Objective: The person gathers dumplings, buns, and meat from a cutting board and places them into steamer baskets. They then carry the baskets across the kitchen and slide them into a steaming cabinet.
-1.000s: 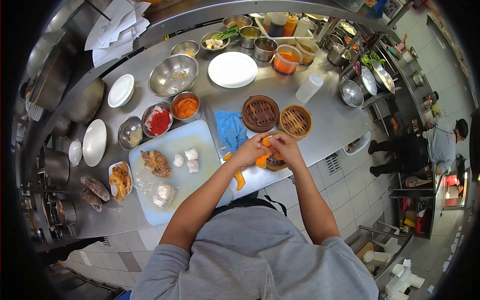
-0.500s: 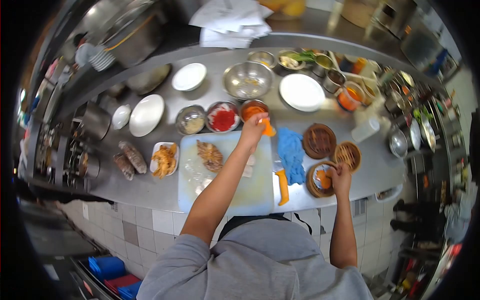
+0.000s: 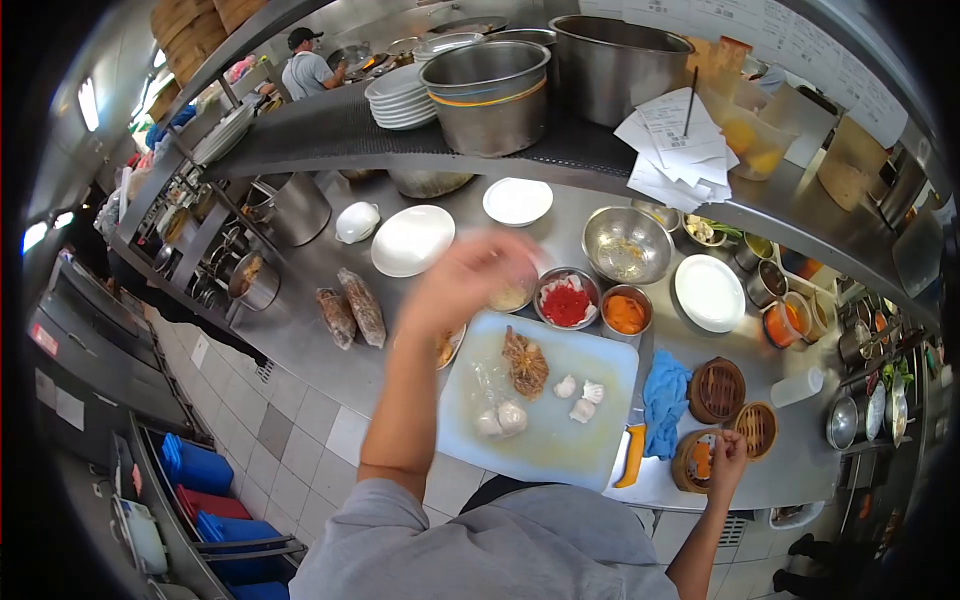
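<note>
Near the right end of the steel tabletop, by its front edge, a round bamboo steamer holds orange pieces; the right hand is at its rim, fingers drawn narrow. The left hand, blurred, hovers past the back-left corner of the pale blue cutting board, partly hiding one metal bowl; whether it grips anything, I cannot tell. Between board and steamer lie one crumpled blue cloth and one orange-handled knife. Three steamers and three loose white dumplings show.
</note>
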The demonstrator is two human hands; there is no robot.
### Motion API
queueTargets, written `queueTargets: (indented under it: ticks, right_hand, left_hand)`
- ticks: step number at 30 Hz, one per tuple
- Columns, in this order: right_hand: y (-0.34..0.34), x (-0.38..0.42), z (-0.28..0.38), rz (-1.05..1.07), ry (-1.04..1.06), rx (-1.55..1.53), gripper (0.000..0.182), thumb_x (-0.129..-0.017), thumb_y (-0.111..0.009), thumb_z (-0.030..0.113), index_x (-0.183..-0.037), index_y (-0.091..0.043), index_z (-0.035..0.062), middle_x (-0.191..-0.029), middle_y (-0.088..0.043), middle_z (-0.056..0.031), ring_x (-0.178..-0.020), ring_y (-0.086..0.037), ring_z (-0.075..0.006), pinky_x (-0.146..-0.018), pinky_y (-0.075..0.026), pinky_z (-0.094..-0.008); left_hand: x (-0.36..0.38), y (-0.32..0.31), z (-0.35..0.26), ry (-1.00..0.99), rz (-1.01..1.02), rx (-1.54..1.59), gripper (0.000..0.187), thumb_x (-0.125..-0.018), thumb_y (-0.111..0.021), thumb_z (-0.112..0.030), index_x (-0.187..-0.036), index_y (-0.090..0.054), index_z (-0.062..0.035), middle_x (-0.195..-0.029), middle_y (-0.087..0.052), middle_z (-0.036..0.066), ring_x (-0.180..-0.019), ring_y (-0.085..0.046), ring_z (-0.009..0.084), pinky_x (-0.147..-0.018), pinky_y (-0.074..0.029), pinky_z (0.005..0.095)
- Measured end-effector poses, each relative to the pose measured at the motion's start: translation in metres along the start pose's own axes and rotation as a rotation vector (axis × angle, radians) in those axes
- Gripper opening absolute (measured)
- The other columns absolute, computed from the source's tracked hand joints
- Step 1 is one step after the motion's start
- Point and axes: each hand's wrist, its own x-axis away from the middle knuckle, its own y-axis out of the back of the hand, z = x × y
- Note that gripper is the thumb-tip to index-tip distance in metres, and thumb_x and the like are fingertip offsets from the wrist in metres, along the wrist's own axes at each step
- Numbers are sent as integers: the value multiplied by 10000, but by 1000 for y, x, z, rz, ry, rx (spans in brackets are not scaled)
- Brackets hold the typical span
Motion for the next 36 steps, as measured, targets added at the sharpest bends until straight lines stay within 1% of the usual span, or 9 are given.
queueTargets:
  ticks: [3,5,11,18,24,26,30,33,36]
  right_hand:
    - [-16,4,11,24,16,-49,114,-943,-646,91,-1039,-590,66,-738,-536,32,-636,-518,-36,-552,-419,-190]
    - [-28,5,19,36,22,-101,112,-942,-644,89,-1039,-592,64,-737,-535,32,-635,-516,-35,-551,-415,-191]
    - [-59,16,28,127,92,35,130,-922,-650,80,-1045,-614,61,-695,-542,28,-625,-520,-50,-535,-404,-211]
    - [-62,45,43,201,57,52,122,-917,-679,122,-1027,-656,74,-686,-556,20,-598,-528,-61,-546,-435,-228]
    - [-62,79,76,573,-198,-146,286,-1000,-597,255,-1232,-615,88,-883,-688,-35,-754,-641,-91,-625,-520,-243]
    - [-66,84,89,694,-239,-308,364,-1017,-558,298,-1318,-552,94,-979,-677,-54,-806,-653,-112,-635,-534,-257]
    - [-80,83,107,880,-504,-794,551,-1040,-479,383,-1501,-352,108,-1280,-575,-110,-953,-671,-201,-644,-575,-313]
    - [-77,51,73,564,-410,-490,608,-916,-545,83,-1492,-362,144,-1300,-556,-125,-1008,-662,-259,-608,-602,-333]
    - [-40,4,46,236,-348,-273,628,-876,-517,37,-1479,-368,123,-1254,-581,-139,-880,-669,-215,-511,-545,-282]
  left_hand:
    - [-47,92,-50,-286,-618,-623,111,-889,-669,-57,-994,-694,-34,-994,-692,64,-820,-642,112,-702,-530,266]
    - [-81,133,-65,-528,-605,-1083,227,-886,-700,-154,-1076,-682,-30,-1054,-686,135,-944,-660,264,-798,-519,355]
    - [-116,188,-40,-259,-378,-1135,295,-886,-700,-217,-1105,-625,-34,-1072,-667,161,-987,-637,328,-873,-487,379]
    - [-102,216,-35,-351,-611,-943,394,-955,-661,-258,-1263,-593,-21,-1103,-665,148,-1040,-627,211,-896,-472,315]
    - [72,122,-54,-334,-430,-474,344,-893,-677,-142,-1197,-595,-5,-1141,-641,108,-1101,-575,232,-1025,-400,390]
    - [85,55,-28,-274,159,-485,324,-797,-718,-136,-1103,-648,-58,-1090,-664,123,-1091,-590,275,-1054,-393,441]
    - [104,-113,69,-98,658,-366,247,-792,-716,-53,-1030,-656,-70,-1122,-628,72,-1169,-517,325,-1034,-399,437]
    - [133,-178,123,-119,625,-292,317,-842,-694,-67,-1156,-653,-88,-1339,-563,117,-1256,-486,356,-1075,-394,456]
    - [150,-190,113,72,610,-312,443,-865,-687,-107,-1296,-585,-111,-1371,-540,131,-1319,-461,354,-1082,-406,436]
